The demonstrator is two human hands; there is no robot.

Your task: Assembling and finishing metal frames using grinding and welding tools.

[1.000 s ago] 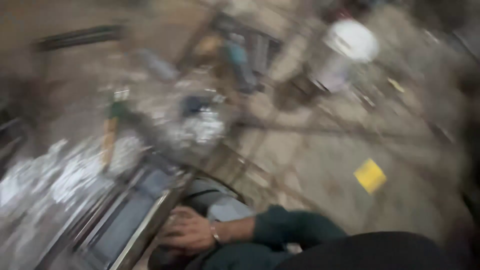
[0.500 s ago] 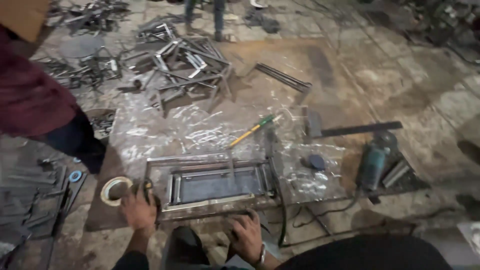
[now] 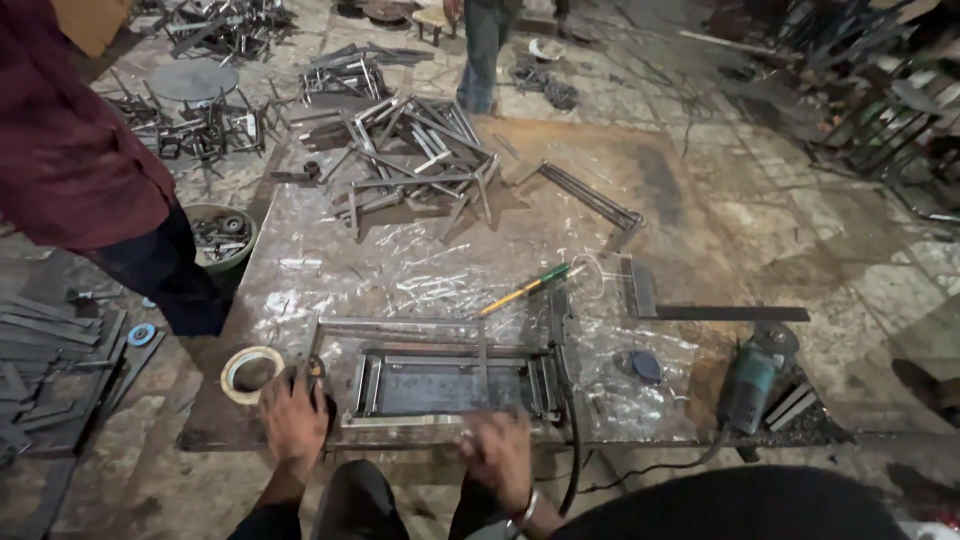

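Hands grasp the metal frame at the near edge of the steel plate, left hand on its corner and right hand on the near bar; it looks heavy, stiff and maybe sharp, so the bars are the place to hold

Both hands sit at the near edge of the metal plate on the floor: the left hand at the lower left corner of the rectangular steel frame, the right hand at its lower edge. A tape roll lies just left of the left hand. Right of the frame, a black cable and an angle grinder crowd the lower right. Above the frame, a pencil crosses a bare shiny stretch of plate. Further up, a pile of steel frames blocks the upper centre. A standing person's leg closes the left side.
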